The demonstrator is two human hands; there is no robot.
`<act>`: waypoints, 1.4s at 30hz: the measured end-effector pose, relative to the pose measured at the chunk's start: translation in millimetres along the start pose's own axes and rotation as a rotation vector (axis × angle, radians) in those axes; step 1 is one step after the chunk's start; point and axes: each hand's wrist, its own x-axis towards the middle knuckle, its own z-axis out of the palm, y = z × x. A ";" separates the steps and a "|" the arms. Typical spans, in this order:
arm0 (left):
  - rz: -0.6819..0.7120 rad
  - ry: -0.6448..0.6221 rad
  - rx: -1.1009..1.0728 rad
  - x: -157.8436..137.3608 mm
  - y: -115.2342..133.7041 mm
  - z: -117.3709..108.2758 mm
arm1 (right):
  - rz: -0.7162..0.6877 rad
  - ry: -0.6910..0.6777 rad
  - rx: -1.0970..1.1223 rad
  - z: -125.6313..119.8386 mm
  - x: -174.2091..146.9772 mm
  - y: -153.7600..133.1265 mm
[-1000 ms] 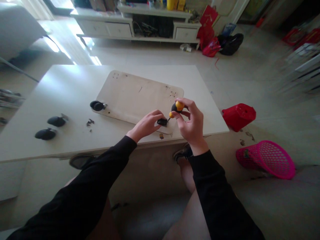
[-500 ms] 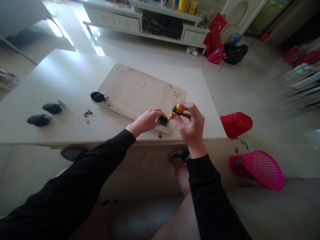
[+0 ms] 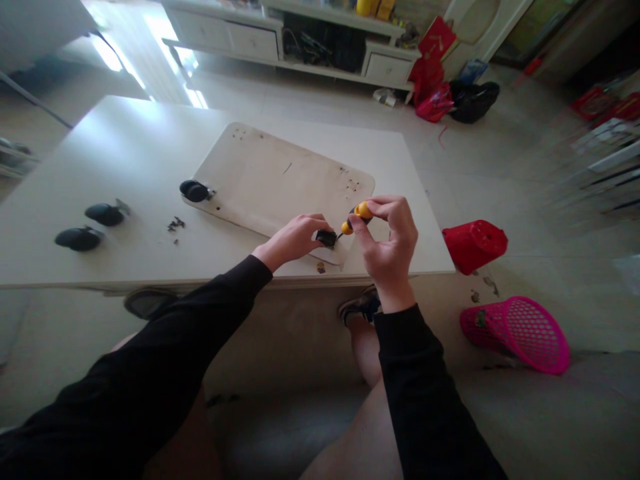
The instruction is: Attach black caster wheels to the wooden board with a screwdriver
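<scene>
My left hand [image 3: 295,239] is closed round a black caster wheel [image 3: 326,238] at the near right corner of a pale board [image 3: 265,177]. In my right hand [image 3: 393,243] is a yellow and black screwdriver [image 3: 359,217], pinched between thumb and fingers. Its shaft slants down to the left, the tip at the caster's base; whether it sits in a screw is too small to tell. Another caster [image 3: 195,191] stands on the board's near left corner. Groups of small holes mark the far corners.
Two loose casters [image 3: 105,214] and a small pile of screws [image 3: 175,225] lie on the white table [image 3: 145,147], left of the board. On the floor to the right are a red bucket [image 3: 475,245] and a pink basket [image 3: 535,335]. A white cabinet [image 3: 250,41] stands beyond.
My right hand has shifted slightly right, and the screwdriver leans more to the right than before. My left hand stays on the caster.
</scene>
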 end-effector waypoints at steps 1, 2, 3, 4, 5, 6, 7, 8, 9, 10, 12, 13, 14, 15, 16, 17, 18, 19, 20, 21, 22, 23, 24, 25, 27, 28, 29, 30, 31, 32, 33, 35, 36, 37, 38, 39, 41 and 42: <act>-0.001 -0.002 -0.001 0.0 0.5 -0.3 | -0.007 -0.012 0.011 -0.1 -0.3 -0.9; -0.002 -0.004 0.000 0.1 1.0 -0.4 | -0.011 -0.032 0.034 -0.2 -0.7 -1.9; -0.004 -0.005 0.000 0.0 1.4 -0.5 | -0.012 -0.053 0.059 -0.1 -1.0 -2.8; -0.005 -0.004 0.000 0.0 1.7 -0.5 | -0.012 -0.066 0.076 0.0 -1.1 -3.5; -0.007 -0.003 0.000 -0.1 1.9 -0.4 | -0.015 -0.067 0.077 0.1 -0.9 -3.9; -0.007 -0.003 -0.001 -0.2 1.9 -0.3 | -0.024 -0.055 0.059 0.2 -0.5 -3.9; -0.006 -0.002 -0.005 -0.4 1.9 -0.1 | -0.034 -0.036 0.029 0.2 0.1 -3.7; -0.004 -0.001 -0.009 -0.5 1.7 0.0 | -0.044 -0.017 -0.005 0.2 0.8 -3.1; 0.001 0.000 -0.014 -0.7 1.4 0.1 | -0.056 0.000 -0.030 0.2 1.4 -2.2; 0.005 -0.001 -0.016 -0.8 1.1 0.1 | -0.070 0.014 -0.040 0.2 1.8 -1.3; 0.012 -0.008 -0.014 -0.9 0.4 -0.1 | -0.099 0.015 -0.021 0.6 1.9 0.4; 0.014 -0.013 -0.010 -0.8 0.1 -0.3 | -0.111 0.000 0.000 0.9 1.8 0.9; 0.014 -0.016 -0.007 -0.7 -0.2 -0.4 | -0.119 -0.021 0.019 1.3 1.7 1.2; 0.014 -0.017 -0.003 -0.6 -0.4 -0.5 | -0.123 -0.043 0.032 1.7 1.6 1.4; 0.014 -0.018 -0.001 -0.5 -0.6 -0.6 | -0.125 -0.059 0.032 2.0 1.7 1.5; 0.014 -0.018 0.002 -0.3 -0.6 -0.7 | -0.129 -0.060 0.021 2.3 2.0 1.7; 0.013 -0.017 0.004 -0.2 -0.5 -0.7 | -0.135 -0.046 0.001 2.5 2.3 2.1; 0.011 -0.017 0.006 0.0 -0.3 -0.8 | -0.141 -0.022 -0.023 2.6 2.5 2.7; 0.007 -0.018 0.008 0.1 0.0 -0.9 | -0.144 0.004 -0.044 2.7 2.5 3.5; 0.004 -0.019 0.011 0.2 0.4 -1.1 | -0.142 0.021 -0.056 2.7 2.1 4.3; 0.002 -0.021 0.012 0.2 0.7 -1.3 | -0.135 0.023 -0.055 2.7 1.3 5.1; 0.001 -0.022 0.012 0.2 1.0 -1.6 | -0.125 0.009 -0.039 2.6 0.2 5.6; 0.002 -0.025 0.011 0.2 1.3 -1.9 | -0.112 -0.015 -0.013 2.4 -1.1 5.9; 0.003 -0.026 0.011 0.2 1.5 -2.2 | -0.100 -0.042 0.014 2.1 -2.5 5.9; 0.002 -0.024 0.011 0.0 1.5 -2.6 | -0.085 -0.076 0.042 1.1 -4.5 5.5; 0.001 -0.022 0.011 -0.1 1.5 -2.7 | -0.086 -0.074 0.031 0.4 -5.0 5.2; -0.001 -0.021 0.012 -0.2 1.4 -2.8 | -0.093 -0.061 0.006 -0.2 -5.1 5.1; -0.001 -0.022 0.013 -0.4 1.4 -2.9 | -0.102 -0.041 -0.026 -0.9 -5.0 5.2; 0.001 -0.023 0.014 -0.5 1.4 -2.9 | -0.108 -0.018 -0.055 -1.4 -4.8 5.5; 0.003 -0.023 0.014 -0.6 1.4 -2.9 | -0.113 0.001 -0.074 -1.8 -4.6 5.9; 0.004 -0.023 0.012 -0.7 1.3 -2.9 | -0.115 0.012 -0.081 -2.0 -4.6 6.3; 0.005 -0.020 0.005 -0.8 1.2 -2.6 | -0.110 -0.004 -0.050 -1.7 -5.2 6.4; 0.004 -0.019 0.000 -0.7 1.1 -2.5 | -0.107 -0.026 -0.020 -1.3 -5.7 6.0; 0.004 -0.018 -0.004 -0.7 0.9 -2.3 | -0.105 -0.046 0.009 -0.9 -6.0 5.5; 0.005 -0.018 -0.006 -0.6 0.6 -2.0 | -0.107 -0.059 0.028 -0.6 -6.1 4.7; 0.005 -0.019 -0.005 -0.4 0.2 -1.8 | -0.114 -0.064 0.035 -0.4 -6.0 4.0; 0.002 -0.023 0.005 -0.1 -0.4 -1.3 | -0.135 -0.050 0.013 -0.6 -4.9 3.0; -0.001 -0.025 0.012 0.1 -0.6 -1.2 | -0.141 -0.036 -0.012 -1.0 -4.1 2.8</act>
